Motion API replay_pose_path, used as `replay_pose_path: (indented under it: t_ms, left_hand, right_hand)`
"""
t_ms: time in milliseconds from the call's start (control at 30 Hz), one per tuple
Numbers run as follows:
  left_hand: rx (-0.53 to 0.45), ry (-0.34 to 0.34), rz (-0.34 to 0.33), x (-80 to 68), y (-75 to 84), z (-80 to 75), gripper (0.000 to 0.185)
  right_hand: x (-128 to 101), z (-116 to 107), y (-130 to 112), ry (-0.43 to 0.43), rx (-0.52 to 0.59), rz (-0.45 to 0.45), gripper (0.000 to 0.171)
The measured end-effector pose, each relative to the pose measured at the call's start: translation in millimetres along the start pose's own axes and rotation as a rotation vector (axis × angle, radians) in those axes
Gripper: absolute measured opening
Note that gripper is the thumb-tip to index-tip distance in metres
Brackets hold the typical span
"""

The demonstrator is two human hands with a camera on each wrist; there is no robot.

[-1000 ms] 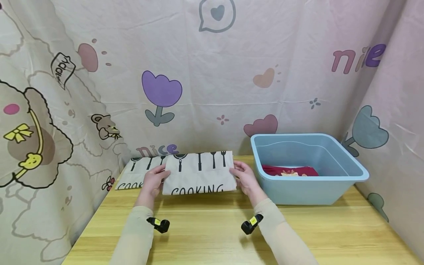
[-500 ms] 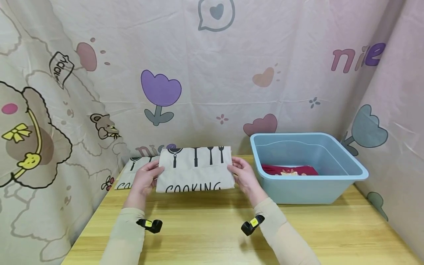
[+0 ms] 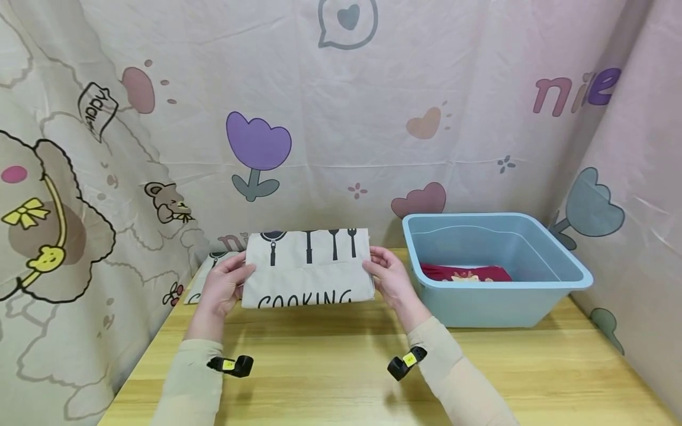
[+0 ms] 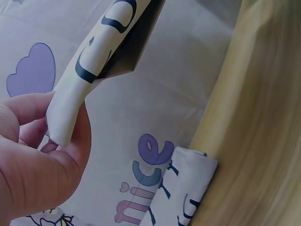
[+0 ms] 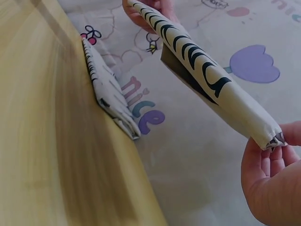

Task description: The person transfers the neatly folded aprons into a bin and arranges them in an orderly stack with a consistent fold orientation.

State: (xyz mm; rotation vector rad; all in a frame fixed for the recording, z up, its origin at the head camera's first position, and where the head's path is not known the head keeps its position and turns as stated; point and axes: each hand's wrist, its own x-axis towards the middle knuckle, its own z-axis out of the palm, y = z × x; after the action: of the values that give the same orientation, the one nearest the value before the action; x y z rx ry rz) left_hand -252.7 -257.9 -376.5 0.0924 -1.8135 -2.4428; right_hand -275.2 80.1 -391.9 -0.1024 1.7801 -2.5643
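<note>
A folded white cloth, printed with black kitchen utensils and the word COOKING, is held up above the table between both hands. My left hand pinches its left end, thumb on the front and fingers behind. At the opposite end, my right hand grips the edge the same way. In the left wrist view the cloth's folded lower edge sits between thumb and fingers. A loose layer hangs below the fold in the right wrist view. Behind my left hand lies a second folded cloth with matching print, partly hidden.
A light blue plastic tub stands on the right of the wooden table, with a folded red cloth inside. A printed curtain closes off the back and both sides.
Both hands have raised the folded cloth slightly and tilted its front toward the camera. It has shifted left, covering more of the second cloth. My left hand has moved left; the tub has stayed put.
</note>
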Motion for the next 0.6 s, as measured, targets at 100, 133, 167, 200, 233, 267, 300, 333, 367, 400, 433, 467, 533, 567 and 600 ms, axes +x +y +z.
replay_pose_path:
  t_ms: [100,133,167,200,233,267,300,333,367,400,433,467,533,567,600]
  left_hand:
    - [-0.014,-0.01,0.023,-2.6,4.2,0.8,0.038]
    - [-0.021,-0.012,0.03,-3.7,5.9,1.2,0.038]
    - [-0.022,-0.01,0.035,-4.8,7.7,1.7,0.038]
    - [-0.02,-0.01,0.042,-6.1,9.7,2.3,0.038]
    - [-0.017,-0.009,0.05,-7.4,11.7,2.8,0.038]
    - [-0.016,-0.013,0.056,-8.6,13.7,3.3,0.038]
    - [-0.017,-0.019,0.065,-9.7,15.7,3.6,0.037]
    - [-0.018,-0.024,0.071,-10.8,17.7,4.1,0.037]
    - [-0.023,-0.027,0.077,-12.0,19.8,4.7,0.038]
    - [-0.03,-0.033,0.085,-12.9,21.7,5.2,0.039]
    - [-0.046,-0.039,0.091,-13.7,23.6,5.7,0.039]
    - [-0.065,-0.047,0.098,-14.5,25.6,6.3,0.04]
    - [-0.091,-0.055,0.111,-16.3,29.4,8.1,0.042]
    - [-0.106,-0.059,0.117,-17.0,31.2,9.0,0.042]
    - [-0.109,-0.063,0.123,-17.7,32.7,9.9,0.042]
  right_hand:
    - [-3,2,-5,-0.005,-0.015,-0.018,0.039]
    - [-4,3,-7,-0.004,-0.021,-0.022,0.039]
    - [-5,4,-9,-0.004,-0.024,-0.027,0.039]
    - [-6,5,-11,-0.007,-0.033,-0.033,0.039]
    - [-7,6,-13,-0.008,-0.037,-0.035,0.039]
    - [-8,7,-15,-0.009,-0.036,-0.037,0.039]
    - [-9,8,-17,-0.01,-0.036,-0.04,0.039]
    - [-10,9,-19,-0.012,-0.038,-0.043,0.039]
    - [-11,10,-21,-0.016,-0.037,-0.048,0.039]
    - [-13,11,-23,-0.021,-0.037,-0.053,0.039]
    - [-14,12,-25,-0.023,-0.031,-0.058,0.039]
    - [-15,13,-27,-0.027,-0.027,-0.066,0.039]
    - [-18,14,-32,-0.034,-0.032,-0.084,0.039]
    - [-19,15,-34,-0.039,-0.03,-0.094,0.039]
    - [-20,15,-37,-0.044,-0.029,-0.104,0.039]
